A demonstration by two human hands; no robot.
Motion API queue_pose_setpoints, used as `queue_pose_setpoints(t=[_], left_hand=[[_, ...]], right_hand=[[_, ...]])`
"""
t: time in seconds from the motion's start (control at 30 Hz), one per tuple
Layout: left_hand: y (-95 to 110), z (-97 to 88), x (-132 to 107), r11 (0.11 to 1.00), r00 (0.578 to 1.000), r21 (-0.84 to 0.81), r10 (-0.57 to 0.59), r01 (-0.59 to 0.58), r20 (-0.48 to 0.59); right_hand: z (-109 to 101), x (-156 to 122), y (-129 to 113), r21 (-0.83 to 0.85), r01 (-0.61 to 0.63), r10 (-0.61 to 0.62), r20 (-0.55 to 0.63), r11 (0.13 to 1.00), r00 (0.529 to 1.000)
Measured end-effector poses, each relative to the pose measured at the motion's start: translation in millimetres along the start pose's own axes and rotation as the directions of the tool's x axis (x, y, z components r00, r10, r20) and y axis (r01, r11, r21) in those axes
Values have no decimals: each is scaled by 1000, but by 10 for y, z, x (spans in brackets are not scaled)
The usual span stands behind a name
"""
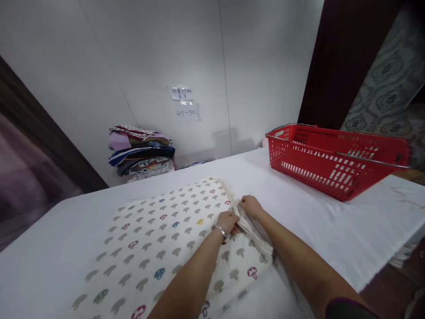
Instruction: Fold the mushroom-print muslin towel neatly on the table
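Note:
A cream cloth (172, 208) printed with grey and coloured mushrooms lies spread over the white table, its right side doubled into a layered edge. My left hand (227, 221), with a bracelet at the wrist, is closed on that edge, fingertips curled over the fabric. Just to its right, my right hand (251, 206) pinches the cloth's outer edge. Both hands are close together near the middle of the right side. The near left corner of the cloth runs out of view, and my left forearm covers part of the print.
A red plastic basket (308, 161) with metal handles stands on the table (245, 170) at the right. Behind the far edge is a stack of folded clothes (142, 148). Handwritten paper labels (186, 111) are taped to the pale wall. A pinkish sheer fabric (26, 177) hangs at the left.

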State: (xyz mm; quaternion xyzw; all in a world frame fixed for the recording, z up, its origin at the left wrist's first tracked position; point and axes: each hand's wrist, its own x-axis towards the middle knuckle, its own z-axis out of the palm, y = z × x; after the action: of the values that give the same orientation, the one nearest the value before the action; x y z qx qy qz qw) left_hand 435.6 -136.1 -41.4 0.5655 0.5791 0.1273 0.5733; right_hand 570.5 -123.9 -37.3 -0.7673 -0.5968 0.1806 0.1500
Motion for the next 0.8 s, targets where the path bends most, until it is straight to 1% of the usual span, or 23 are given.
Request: queue_pose_setpoints(t=[0.13,0.33,0.5,0.63,0.8], left_hand=[[9,15,-11,1000,1000,-17,8,-8,-6],[77,30,-17,1000,1000,-11,24,-24,-18],[77,8,-1,997,997,38,65,-63,-49],[48,32,31,994,995,76,83,-79,-58],[50,65,31,990,994,110,92,-85,-63]], right_hand=[[8,28,-28,-31,-12,12,4,999,1000],[45,286,-183,-57,-2,3,5,998,1000],[59,357,-140,-47,-24,22,-46,999,999],[68,343,-90,-55,-29,27,-36,998,999],[50,426,-171,-76,-5,4,-16,997,1000]])
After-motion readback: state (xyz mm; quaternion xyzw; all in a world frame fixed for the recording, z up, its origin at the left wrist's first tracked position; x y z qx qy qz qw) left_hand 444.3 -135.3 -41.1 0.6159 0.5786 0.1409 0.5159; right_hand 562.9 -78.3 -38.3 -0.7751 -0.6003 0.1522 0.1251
